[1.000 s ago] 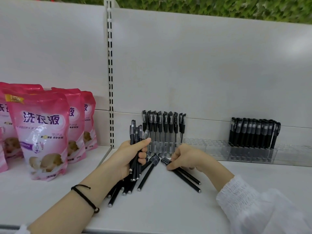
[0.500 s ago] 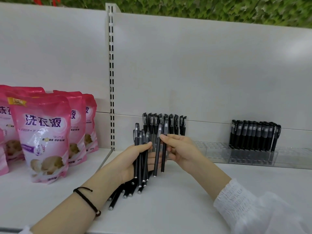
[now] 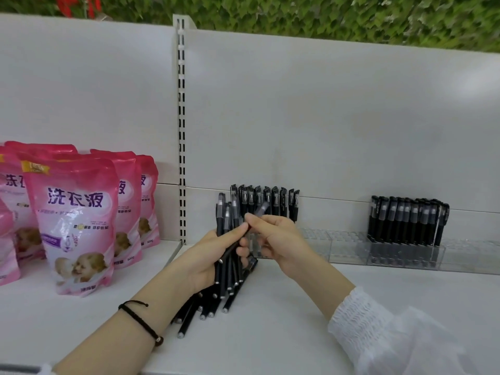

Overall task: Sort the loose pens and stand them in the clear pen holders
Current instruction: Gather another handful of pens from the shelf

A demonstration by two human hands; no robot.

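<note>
1. Head view: left hand [image 3: 213, 255] is clenched round an upright bundle of pens [image 3: 226, 239].
2. Right hand [image 3: 278, 239] pinches one pen [image 3: 260, 209] beside it.
3. Clear pen holders [image 3: 349, 246] line the shelf's back.

1. The pen [image 3: 260, 211] pinched by the right hand [image 3: 281, 239] is blurred, and its lower part is hidden by the fingers.
2. The left hand [image 3: 213, 253] covers the middle of its pen bundle [image 3: 226, 220].
3. The leftmost pink pouches [image 3: 10, 212] are cut off by the picture edge.
4. The small print on the front pouch [image 3: 73, 223] is too small to read.
</note>
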